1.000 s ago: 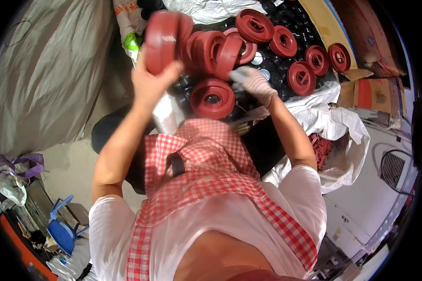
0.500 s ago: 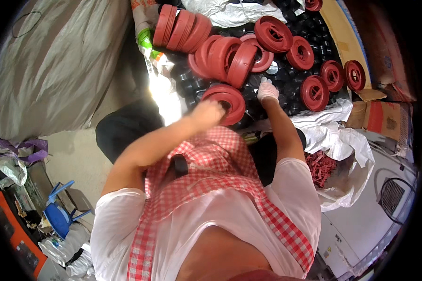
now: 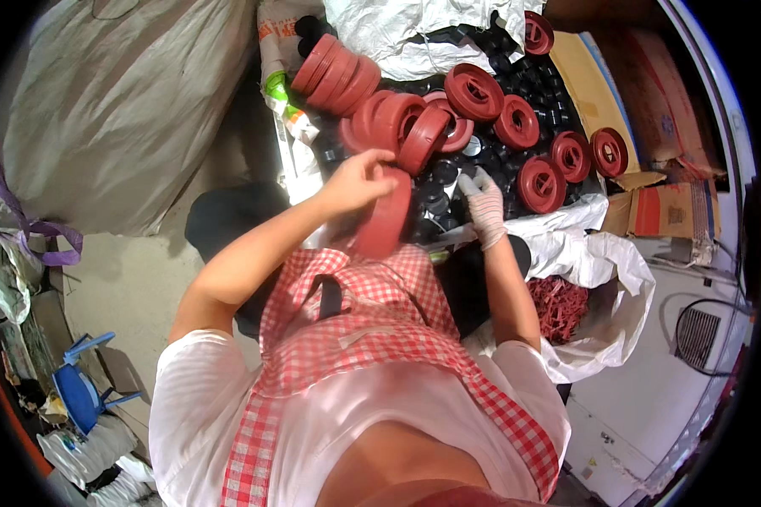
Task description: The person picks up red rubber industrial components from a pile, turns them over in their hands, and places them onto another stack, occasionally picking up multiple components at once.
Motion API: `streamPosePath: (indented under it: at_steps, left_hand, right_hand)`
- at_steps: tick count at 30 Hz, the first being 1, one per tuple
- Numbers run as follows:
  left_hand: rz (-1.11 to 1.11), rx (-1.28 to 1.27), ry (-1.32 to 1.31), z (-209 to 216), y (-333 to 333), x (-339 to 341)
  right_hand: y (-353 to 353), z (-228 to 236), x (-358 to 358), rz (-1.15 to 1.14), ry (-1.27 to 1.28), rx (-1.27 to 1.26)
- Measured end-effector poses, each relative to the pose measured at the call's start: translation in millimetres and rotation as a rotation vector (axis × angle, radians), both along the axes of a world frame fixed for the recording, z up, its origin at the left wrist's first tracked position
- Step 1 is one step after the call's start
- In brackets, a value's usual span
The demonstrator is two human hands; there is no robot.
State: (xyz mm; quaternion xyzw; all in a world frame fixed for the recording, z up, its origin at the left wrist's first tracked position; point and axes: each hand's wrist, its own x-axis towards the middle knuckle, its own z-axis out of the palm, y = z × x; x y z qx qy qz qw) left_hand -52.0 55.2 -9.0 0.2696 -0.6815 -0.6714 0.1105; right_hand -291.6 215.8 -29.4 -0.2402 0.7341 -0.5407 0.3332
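Observation:
My bare left hand [image 3: 359, 182] is at the upper edge of a red plastic ring [image 3: 385, 218], its fingers and thumb at the rim. The ring is tilted up on edge over my lap and blurred by motion. To the right, my right hand [image 3: 485, 209] wears a whitish striped glove with grey fingertips. Its fingers stretch out, slightly apart, over small black plastic caps [image 3: 435, 201], and I see nothing held in them. Just beyond my hands, several more red rings [image 3: 389, 118] lean together in a row on the caps.
Slotted red discs [image 3: 541, 184] lie to the right on the caps. A white sack [image 3: 626, 338] holds thin red scraps [image 3: 558, 308]. Cardboard [image 3: 596, 93] borders the pile. A large pale sack [image 3: 118, 110] and a blue stool [image 3: 80, 397] stand at left.
The red ring by my left hand has gone from lying flat to standing tilted on edge. My left hand has moved slightly up and left. My right hand stays over the caps. The view has shifted.

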Motion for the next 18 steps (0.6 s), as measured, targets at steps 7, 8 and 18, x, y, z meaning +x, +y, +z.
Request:
streamPosePath:
  at_steps: [7,8,18]
  left_hand:
    - [0.131,-0.025,0.037,-82.6,84.3,-15.1]
    - [0.138,0.089,-0.019,-81.8,77.8,-4.9]
    - [0.483,0.843,0.894,96.6,34.6,42.8]
  right_hand:
    - [-11.7,-8.9,87.0,0.495,0.455,-0.024]
    - [-11.8,1.0,89.1,0.650,0.695,0.063]
    - [8.3,8.1,96.7,0.152,-0.690,-0.509]
